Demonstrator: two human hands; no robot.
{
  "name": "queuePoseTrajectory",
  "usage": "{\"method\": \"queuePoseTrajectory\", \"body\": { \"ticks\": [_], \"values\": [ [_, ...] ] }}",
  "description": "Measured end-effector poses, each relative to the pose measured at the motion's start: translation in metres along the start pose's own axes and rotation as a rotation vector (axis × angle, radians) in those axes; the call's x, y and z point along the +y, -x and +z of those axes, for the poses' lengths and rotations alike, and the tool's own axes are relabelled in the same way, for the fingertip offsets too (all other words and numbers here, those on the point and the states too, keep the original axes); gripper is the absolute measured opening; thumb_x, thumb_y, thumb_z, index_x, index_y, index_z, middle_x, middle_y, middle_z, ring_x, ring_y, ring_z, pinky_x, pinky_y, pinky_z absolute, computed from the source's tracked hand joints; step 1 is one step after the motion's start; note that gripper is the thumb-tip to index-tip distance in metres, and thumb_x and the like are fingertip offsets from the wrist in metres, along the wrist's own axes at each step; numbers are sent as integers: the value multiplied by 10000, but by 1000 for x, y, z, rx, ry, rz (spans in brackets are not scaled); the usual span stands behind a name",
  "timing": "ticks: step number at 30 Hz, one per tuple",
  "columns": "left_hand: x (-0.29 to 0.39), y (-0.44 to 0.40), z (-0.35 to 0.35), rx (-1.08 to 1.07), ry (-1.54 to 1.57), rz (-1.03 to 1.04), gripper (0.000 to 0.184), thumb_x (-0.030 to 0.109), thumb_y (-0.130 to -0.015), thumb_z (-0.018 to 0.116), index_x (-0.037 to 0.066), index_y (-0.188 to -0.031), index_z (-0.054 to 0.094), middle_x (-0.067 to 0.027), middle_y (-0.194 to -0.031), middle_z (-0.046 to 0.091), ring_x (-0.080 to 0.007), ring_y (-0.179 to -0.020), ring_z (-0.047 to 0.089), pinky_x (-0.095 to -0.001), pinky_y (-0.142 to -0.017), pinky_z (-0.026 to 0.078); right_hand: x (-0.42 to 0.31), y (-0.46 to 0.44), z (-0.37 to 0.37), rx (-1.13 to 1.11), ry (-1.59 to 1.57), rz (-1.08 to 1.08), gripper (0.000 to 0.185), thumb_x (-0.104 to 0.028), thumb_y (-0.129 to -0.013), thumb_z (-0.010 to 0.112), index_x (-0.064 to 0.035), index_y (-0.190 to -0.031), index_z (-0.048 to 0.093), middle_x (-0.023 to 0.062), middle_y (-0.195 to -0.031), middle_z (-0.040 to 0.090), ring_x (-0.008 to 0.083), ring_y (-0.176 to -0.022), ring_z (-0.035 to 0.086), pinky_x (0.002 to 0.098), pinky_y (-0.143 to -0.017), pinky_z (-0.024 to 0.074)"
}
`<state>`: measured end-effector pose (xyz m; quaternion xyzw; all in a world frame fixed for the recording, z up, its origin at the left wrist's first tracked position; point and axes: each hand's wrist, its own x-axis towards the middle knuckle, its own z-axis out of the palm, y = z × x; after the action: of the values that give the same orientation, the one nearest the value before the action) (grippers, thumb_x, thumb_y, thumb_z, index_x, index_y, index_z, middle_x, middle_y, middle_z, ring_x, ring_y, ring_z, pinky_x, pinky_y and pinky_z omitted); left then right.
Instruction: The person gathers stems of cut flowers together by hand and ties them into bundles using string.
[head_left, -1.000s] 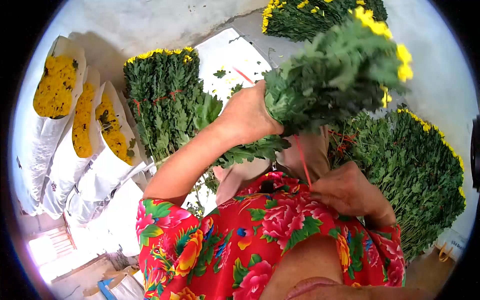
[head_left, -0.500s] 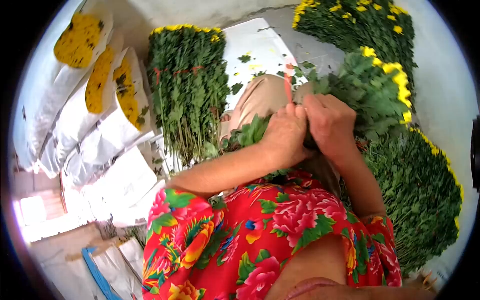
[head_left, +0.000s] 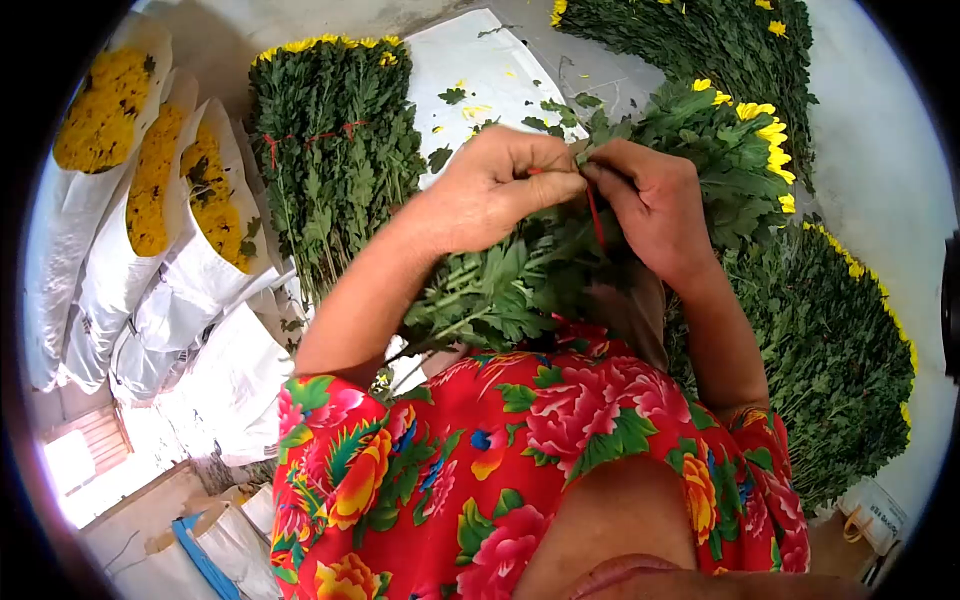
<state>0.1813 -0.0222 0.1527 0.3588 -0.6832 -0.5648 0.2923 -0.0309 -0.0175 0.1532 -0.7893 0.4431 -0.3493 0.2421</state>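
A bundle of yellow chrysanthemums (head_left: 710, 180) lies across my lap, its flower heads to the right and its leafy stems (head_left: 490, 295) to the left. A thin red tie (head_left: 596, 218) passes round its middle. My left hand (head_left: 505, 190) pinches one part of the tie over the bundle, thumb and fingers pressed together. Close beside it, my right hand (head_left: 650, 205) is closed with fingertips at the same tie. The exact point where the tie crosses between the fingertips is partly hidden.
A tied chrysanthemum bundle (head_left: 335, 170) lies on the left beside a white sheet (head_left: 480, 70) with loose leaves. White-wrapped bundles (head_left: 150, 260) line the far left. More chrysanthemums are piled at right (head_left: 820, 360) and upper right (head_left: 700, 50).
My left hand has moved up and left, from low beside my right hand to above the bundle. The red strip that stood up between the hands now hangs down across the stems.
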Motion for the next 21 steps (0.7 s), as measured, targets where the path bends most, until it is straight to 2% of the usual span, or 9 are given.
{"method": "queuePoseTrajectory", "body": {
  "ticks": [1, 2, 4, 5, 8, 11, 16, 19, 21],
  "values": [
    [-13, 0, 7, 40, 120, 85, 234, 160, -966, 564, -15, -820, 615, -41, -763, 621, -109, -656, 532, -239, -613, 424, -2, 0, 1, -4, 2, 1, 77, -70, -837, 653, -20, -887, 622, 171, -736, 594, 365, -672, 606, 380, -593, 469],
    [-22, -1, 15, 43, 126, 84, 234, 160, -966, 564, -15, -820, 615, -41, -763, 621, -109, -656, 532, -239, -613, 424, -4, 1, 1, 26, -13, -57, 80, -50, -830, 657, -12, -894, 628, 162, -744, 602, 353, -670, 611, 368, -602, 476],
    [-22, 2, 30, 167, 403, -38, 249, 192, -969, 566, 21, -791, 600, 20, -689, 572, -66, -602, 487, -231, -556, 386, -5, 2, 0, 50, -26, -108, 88, -30, -822, 661, -3, -902, 634, 152, -752, 611, 340, -669, 616, 357, -611, 483],
    [-20, 3, 29, 156, 448, -52, 220, 188, -996, 516, 12, -910, 616, 22, -727, 577, -61, -640, 511, -220, -574, 398, -4, 3, -3, 44, -81, -108, 104, -19, -818, 665, -3, -918, 641, 136, -762, 617, 318, -670, 621, 344, -611, 487],
    [-16, 4, 29, 170, 511, -43, 169, 143, -976, 542, -1, -1003, 624, 3, -797, 610, -60, -691, 542, -210, -607, 421, -4, 7, -15, 28, -118, -133, 135, -5, -808, 675, -3, -941, 649, 113, -767, 621, 272, -664, 624, 324, -602, 487],
    [-4, 9, 27, 105, 207, -15, 173, 82, -929, 610, -18, -1071, 619, -16, -871, 637, -61, -736, 562, -217, -655, 452, -15, 9, -20, 26, -42, -188, 139, -6, -800, 688, -6, -934, 654, 107, -761, 621, 235, -652, 623, 311, -589, 482],
    [-7, 10, 43, 177, 299, -31, 147, -30, -851, 685, -22, -996, 667, -27, -909, 677, -88, -846, 615, -237, -779, 511, -29, -9, -29, -94, 225, -329, 116, 3, -791, 696, -21, -900, 665, 113, -752, 622, 215, -627, 624, 298, -564, 471],
    [-16, 6, 45, 227, 319, -54, 123, -1, -867, 685, -13, -989, 677, -19, -904, 674, -74, -829, 603, -227, -749, 500, -24, -10, -33, 110, -222, -77, 200, 11, -820, 675, -30, -1016, 667, 39, -799, 674, 92, -603, 570, 254, -554, 458],
    [-16, 9, 43, 230, 433, -76, 114, 13, -871, 688, 3, -984, 671, -7, -896, 668, -61, -819, 590, -221, -721, 489, -31, -3, -42, 57, -364, 48, 218, 12, -833, 660, -22, -1048, 656, 25, -831, 679, 67, -612, 553, 251, -560, 459]
  ]
}}
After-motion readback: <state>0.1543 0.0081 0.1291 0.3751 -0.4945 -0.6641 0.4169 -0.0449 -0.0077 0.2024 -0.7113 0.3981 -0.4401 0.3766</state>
